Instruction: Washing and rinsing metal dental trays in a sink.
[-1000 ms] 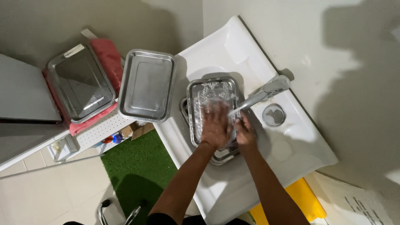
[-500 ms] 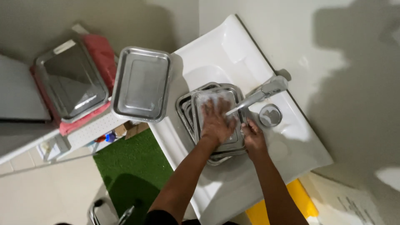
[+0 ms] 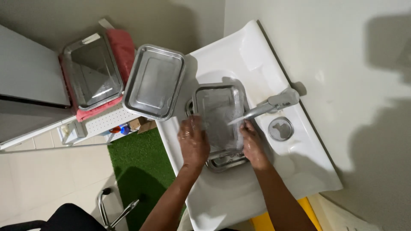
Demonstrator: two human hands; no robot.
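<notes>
Found the steel tray [image 3: 220,115] in the white sink [image 3: 239,55], lying under the spout of the tap [image 3: 274,105], with water running over its inside. Saw below it, at the near end, part of another metal tray [image 3: 224,161].

Noted the left hand [image 3: 193,143] at the near left edge, its grip clenched over the rim, and the right hand [image 3: 253,145] at the near right corner, its grip also closed on the rim. Both grasping the same tray, one on each side.

Judged the tray as stiff, thin and rather light, but wet and therefore slippery. Best taken at the rolled rim with two hands, not at the flat smooth bottom.

Observed also a third tray [image 3: 154,81] resting across the left edge of the sink, and a lidded tray [image 3: 92,75] on a red cloth [image 3: 122,47] further left, well apart.
</notes>
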